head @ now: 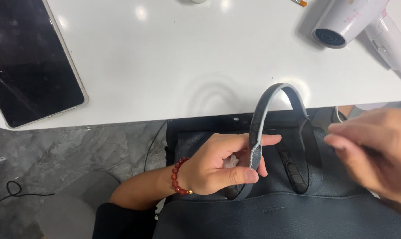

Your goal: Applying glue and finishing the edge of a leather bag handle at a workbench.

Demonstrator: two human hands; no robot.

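A dark blue-grey leather bag (298, 212) lay on the person's lap, just below the near edge of the white table (187, 75), and bore a small embossed mark on its front panel, low and near the middle; the mark was too small to make out. The bag's leather was smooth and matte, with a stitched seam across the front. Its handle (264, 106) rose in a narrow arch, its top overlapping the table's near edge, and its worn, pale-edged strap ran down into a woven-textured tab on the bag.

The left hand (222, 166), with a red bead bracelet (178, 177) at the wrist, was clamped on the handle's left leg, thumb pressed across the front and fingers curled behind, with something small and whitish tucked in the palm. The right hand (377, 150) hovered blurred beside the handle's right side, fingers drawn loosely together; whether it held anything could not be told.

At the table's far left corner sat a dark-screened tablet (30, 62) with a pale rim, jutting over the near edge. At the far right corner lay a glossy white hair dryer (355, 20), its round grilled nozzle facing the person, its cord trailing off the right edge. The table's glossy middle stood open between them. Grey marbled floor (76, 150) showed beneath the left side.
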